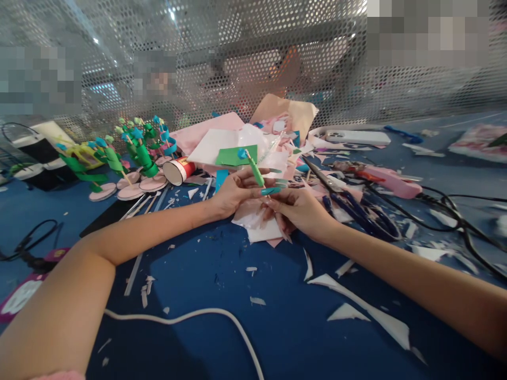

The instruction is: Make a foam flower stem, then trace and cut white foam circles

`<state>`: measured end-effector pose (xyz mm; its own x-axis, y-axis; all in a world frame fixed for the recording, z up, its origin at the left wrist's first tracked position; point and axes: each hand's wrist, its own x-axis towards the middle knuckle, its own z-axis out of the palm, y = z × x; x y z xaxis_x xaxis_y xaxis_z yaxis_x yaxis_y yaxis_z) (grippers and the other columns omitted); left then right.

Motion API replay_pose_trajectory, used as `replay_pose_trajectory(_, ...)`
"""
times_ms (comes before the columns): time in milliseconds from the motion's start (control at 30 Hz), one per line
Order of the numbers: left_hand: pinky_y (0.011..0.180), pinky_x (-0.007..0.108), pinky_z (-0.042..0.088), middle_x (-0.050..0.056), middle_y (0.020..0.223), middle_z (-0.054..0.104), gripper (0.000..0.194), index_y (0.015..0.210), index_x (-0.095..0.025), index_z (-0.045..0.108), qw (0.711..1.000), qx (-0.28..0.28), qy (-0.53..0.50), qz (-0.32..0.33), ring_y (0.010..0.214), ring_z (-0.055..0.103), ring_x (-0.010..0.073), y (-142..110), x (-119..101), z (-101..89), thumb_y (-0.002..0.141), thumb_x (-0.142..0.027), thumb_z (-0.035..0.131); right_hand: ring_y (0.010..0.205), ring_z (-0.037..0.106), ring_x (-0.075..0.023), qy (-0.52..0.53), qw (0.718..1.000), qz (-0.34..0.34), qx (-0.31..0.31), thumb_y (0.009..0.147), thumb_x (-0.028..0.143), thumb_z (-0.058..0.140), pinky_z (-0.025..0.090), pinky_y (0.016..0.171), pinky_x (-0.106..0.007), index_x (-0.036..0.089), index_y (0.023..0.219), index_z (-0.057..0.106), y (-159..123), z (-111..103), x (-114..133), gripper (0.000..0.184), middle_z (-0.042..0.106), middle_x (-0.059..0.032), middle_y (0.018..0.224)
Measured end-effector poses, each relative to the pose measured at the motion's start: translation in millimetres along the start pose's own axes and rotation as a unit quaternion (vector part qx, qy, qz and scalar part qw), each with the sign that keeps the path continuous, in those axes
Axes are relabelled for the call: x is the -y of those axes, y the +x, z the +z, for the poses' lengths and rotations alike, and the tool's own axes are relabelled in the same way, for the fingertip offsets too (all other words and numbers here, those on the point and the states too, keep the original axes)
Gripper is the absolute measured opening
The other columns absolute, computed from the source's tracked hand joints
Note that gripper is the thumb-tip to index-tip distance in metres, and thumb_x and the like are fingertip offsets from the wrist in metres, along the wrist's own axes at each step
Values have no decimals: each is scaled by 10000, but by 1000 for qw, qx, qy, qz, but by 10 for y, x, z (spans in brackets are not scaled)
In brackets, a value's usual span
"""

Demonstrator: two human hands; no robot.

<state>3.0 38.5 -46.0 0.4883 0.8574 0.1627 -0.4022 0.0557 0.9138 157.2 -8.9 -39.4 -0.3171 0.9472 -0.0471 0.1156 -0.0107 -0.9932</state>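
Note:
My left hand [237, 192] holds a thin stick wrapped in green paper with a small blue bud at its tip [252, 168], fingers pinched round the stem. My right hand [298, 210] meets it from the right, fingers curled at the lower end of the stem where a teal paper strip [271, 190] sticks out. Both hands hover just above a white and pink paper sheet [259, 226] on the blue table [222, 285].
Finished paper flowers on round pink bases [130, 158] stand at the back left beside a red-and-white tape roll [178, 171]. A pink glue gun [386, 182] and dark scissors [364, 214] lie right. A white cable [190, 316] and paper scraps [368, 311] cross the near table. A perforated screen [253, 58] stands behind.

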Motion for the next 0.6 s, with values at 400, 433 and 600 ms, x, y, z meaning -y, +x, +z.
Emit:
replay_pose_trajectory(400,788,275,502,19,877,704,468,914,-177,655,999,-2,3,33,869,649,156,24,20,-31,480,-162,829,247,428,-50,-7,1000,1,-9,573,597,682,340,268,-140,128,631,583,7,-20,-29,483,530,33,357)
replay_pose_trajectory(433,814,288,495,23,894,704,472,925,-181,656,999,-1,2,34,896,646,165,22,18,-31,485,-166,828,248,429,-52,-6,1000,4,-10,563,586,695,339,266,-142,129,633,581,8,-17,-26,476,537,32,363)
replay_pose_trajectory(600,787,260,487,8,819,709,467,895,-184,676,999,-26,-32,30,793,660,133,28,28,-46,465,-242,845,241,427,-57,-5,1000,10,-6,547,518,736,329,263,-146,132,615,574,11,-1,-15,425,530,36,348)
